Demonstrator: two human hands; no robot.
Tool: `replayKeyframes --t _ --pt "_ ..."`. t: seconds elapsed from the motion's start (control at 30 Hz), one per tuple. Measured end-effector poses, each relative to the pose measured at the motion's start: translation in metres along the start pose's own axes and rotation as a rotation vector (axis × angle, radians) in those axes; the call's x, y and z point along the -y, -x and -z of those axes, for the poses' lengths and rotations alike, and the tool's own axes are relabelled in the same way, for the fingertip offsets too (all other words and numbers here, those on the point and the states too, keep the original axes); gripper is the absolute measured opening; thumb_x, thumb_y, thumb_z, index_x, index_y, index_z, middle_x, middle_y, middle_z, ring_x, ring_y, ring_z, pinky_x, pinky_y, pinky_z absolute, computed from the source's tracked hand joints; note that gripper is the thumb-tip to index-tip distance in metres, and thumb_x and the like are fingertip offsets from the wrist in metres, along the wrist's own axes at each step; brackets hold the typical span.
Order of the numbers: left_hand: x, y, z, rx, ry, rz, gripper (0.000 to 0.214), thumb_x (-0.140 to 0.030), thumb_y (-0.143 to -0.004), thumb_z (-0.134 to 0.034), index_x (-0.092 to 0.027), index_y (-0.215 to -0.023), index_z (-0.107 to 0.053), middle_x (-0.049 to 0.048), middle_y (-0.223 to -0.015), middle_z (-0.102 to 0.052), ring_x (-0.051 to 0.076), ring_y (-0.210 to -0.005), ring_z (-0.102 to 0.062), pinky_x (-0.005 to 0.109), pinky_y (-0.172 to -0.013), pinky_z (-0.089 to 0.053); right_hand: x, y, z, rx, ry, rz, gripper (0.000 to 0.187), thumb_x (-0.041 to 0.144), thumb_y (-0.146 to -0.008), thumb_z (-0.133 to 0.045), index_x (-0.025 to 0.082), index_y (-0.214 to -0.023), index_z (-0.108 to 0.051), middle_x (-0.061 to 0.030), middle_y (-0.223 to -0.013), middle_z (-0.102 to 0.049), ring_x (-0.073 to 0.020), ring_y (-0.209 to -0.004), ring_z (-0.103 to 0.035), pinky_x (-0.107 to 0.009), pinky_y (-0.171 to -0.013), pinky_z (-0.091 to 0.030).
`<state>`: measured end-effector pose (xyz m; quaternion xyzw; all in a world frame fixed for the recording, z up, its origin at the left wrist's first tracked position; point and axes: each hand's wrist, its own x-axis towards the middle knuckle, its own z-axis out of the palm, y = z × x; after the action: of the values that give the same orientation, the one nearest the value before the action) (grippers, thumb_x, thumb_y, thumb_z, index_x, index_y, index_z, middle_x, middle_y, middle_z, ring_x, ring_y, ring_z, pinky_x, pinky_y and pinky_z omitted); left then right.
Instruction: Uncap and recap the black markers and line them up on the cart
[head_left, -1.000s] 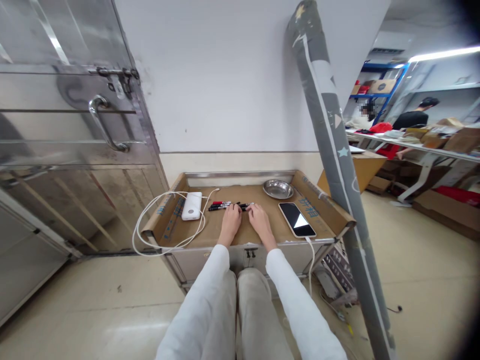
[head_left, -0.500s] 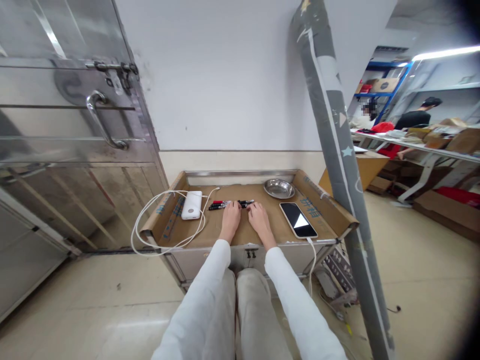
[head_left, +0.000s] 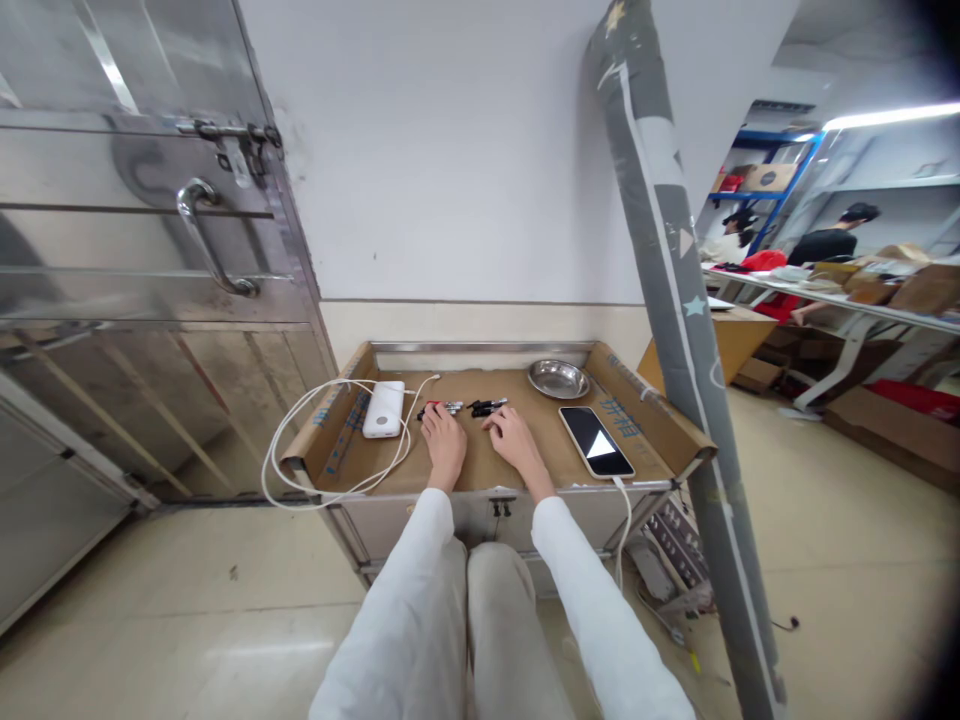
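Observation:
Two small groups of marker pens lie on the brown cardboard lining [head_left: 480,465] of the tabletop. My left hand [head_left: 445,440] rests over the near side of the left pens [head_left: 453,407], one of them red, with its fingers slightly spread and covering part of them. Just right of centre, my right hand [head_left: 514,438] lies with bent, loose fingers. Its fingertips are close beside the right group of black pens [head_left: 487,407]; whether they touch is unclear. Neither hand is seen gripping a pen.
A white power bank [head_left: 384,410] with a looped white cable lies at the left. On the right are a round metal dish [head_left: 559,379] and a phone [head_left: 596,442] on a cable. A tall grey wrapped roll [head_left: 679,270] leans beside the table. People work in the background.
The pens, close together before, now lie in two groups with a gap between. My left hand has shifted left, and my right hand has drawn slightly left and back.

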<state>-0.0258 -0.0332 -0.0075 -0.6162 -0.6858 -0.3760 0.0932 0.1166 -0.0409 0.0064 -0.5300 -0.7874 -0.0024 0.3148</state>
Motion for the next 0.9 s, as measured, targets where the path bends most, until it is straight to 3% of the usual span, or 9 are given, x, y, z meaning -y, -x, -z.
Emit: replayKeyframes --t 0.2,0.37,0.73,0.9 --pt "0.005 0.000 0.006 0.004 -0.075 0.034 0.032 -0.009 -0.085 -0.031 -0.004 -0.109 -0.051 0.0250 -0.113 -0.053 0.034 -0.108 -0.051 0.045 -0.089 -0.041 0.000 -0.002 -0.002 0.065 0.048 -0.042 0.032 0.013 -0.084 -0.046 0.024 -0.108 -0.064 -0.0068 -0.107 -0.057 -0.0201 -0.102 -0.049 -0.032 -0.088 -0.037" --pt "-0.002 0.000 0.013 0.013 -0.239 0.087 0.035 -0.009 -0.087 -0.025 -0.004 -0.109 -0.053 0.0226 -0.110 -0.054 0.031 -0.104 -0.052 0.043 -0.088 -0.041 -0.001 -0.002 -0.003 0.092 0.060 -0.052 0.032 0.017 -0.087 -0.044 0.025 -0.112 -0.062 -0.0074 -0.110 -0.056 -0.0201 -0.105 -0.047 -0.033 -0.089 -0.036" --pt "-0.003 0.000 0.012 0.000 -0.275 0.071 0.034 -0.010 -0.089 -0.023 -0.007 -0.102 -0.054 0.0204 -0.103 -0.054 0.030 -0.097 -0.053 0.042 -0.084 -0.041 -0.006 -0.002 -0.008 -0.024 0.014 -0.036 0.028 0.011 -0.084 -0.043 0.019 -0.104 -0.062 -0.0089 -0.103 -0.059 -0.0220 -0.098 -0.050 -0.035 -0.088 -0.040" --pt "-0.003 0.000 0.009 -0.005 -0.234 0.055 0.031 -0.010 -0.090 -0.024 -0.007 -0.100 -0.054 0.0197 -0.100 -0.055 0.029 -0.097 -0.053 0.044 -0.085 -0.041 -0.007 -0.005 -0.010 -0.086 -0.052 -0.018 0.034 0.012 -0.085 -0.040 0.016 -0.114 -0.056 -0.0102 -0.108 -0.057 -0.0220 -0.102 -0.051 -0.038 -0.094 -0.041"
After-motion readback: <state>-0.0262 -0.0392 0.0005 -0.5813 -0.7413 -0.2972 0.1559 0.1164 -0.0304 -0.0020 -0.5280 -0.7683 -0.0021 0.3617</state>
